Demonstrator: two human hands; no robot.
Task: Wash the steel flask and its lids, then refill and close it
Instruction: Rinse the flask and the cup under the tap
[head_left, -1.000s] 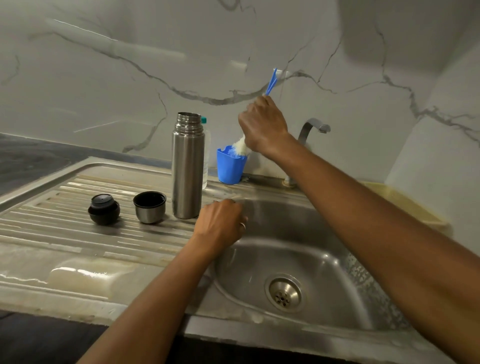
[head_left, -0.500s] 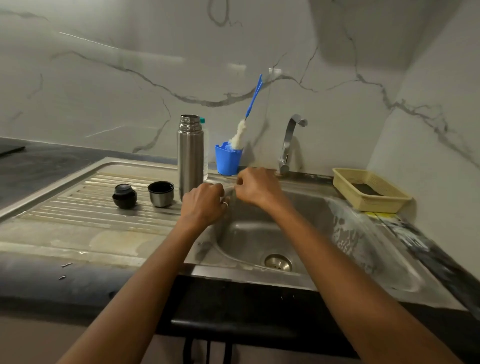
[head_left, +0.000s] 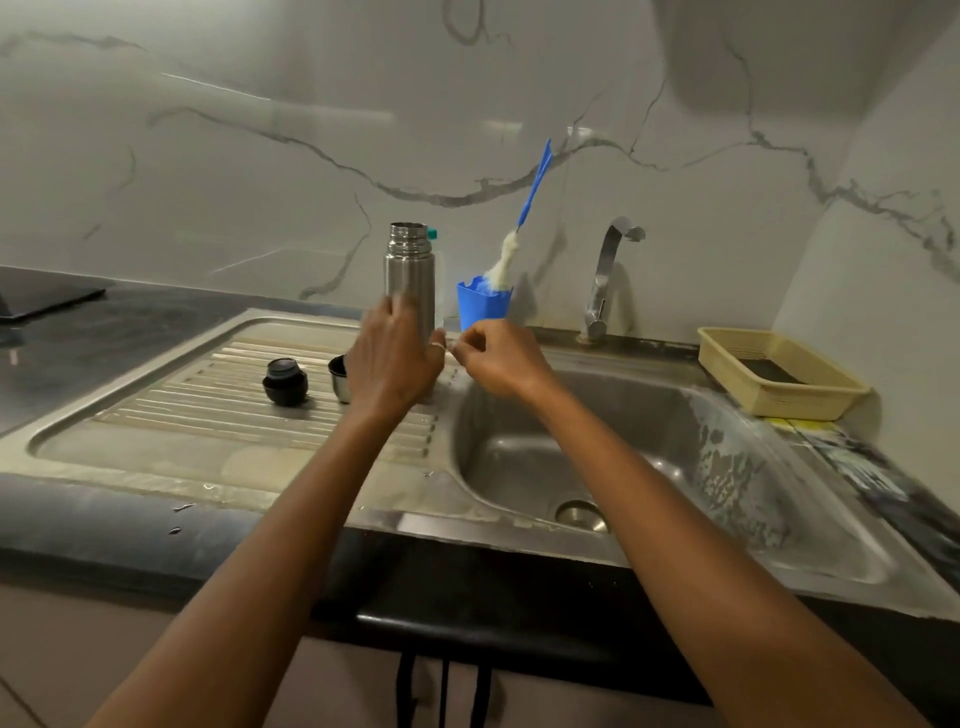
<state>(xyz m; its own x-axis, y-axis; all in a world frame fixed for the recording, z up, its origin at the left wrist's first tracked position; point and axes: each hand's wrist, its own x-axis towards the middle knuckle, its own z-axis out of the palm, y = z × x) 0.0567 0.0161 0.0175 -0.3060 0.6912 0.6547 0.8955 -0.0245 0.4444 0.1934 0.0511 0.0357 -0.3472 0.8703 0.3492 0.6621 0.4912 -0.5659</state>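
Flask (head_left: 410, 275) of bare steel stands upright on the drainboard (head_left: 208, 415), a little left of the frame's centre, at the back edge near the marble wall. Its mouth is open and the threaded neck shows.

Its black lid (head_left: 284, 382) sits on the drainboard to the left of it. The steel cup lid (head_left: 338, 378) is between them, half covered by the left hand (head_left: 395, 358). This hand is in front of the flask's lower part with its back toward the camera. The fingers reach the steel, but I cannot tell if they grip it.

The right hand (head_left: 498, 358) is just beside it, over the sink's (head_left: 519, 452) left rim, with fingers curled and the tips together near the left hand's ring. I cannot tell if they pinch something.

A bottle (head_left: 432, 234) with a teal cap stands behind the flask, mostly hidden. To the right is a blue cup (head_left: 483, 309) with a brush (head_left: 530, 202) leaning in it, then the tap (head_left: 605, 275). A yellow basket (head_left: 779, 384) is at the right edge. The dark table (head_left: 104, 332) lies at the left.
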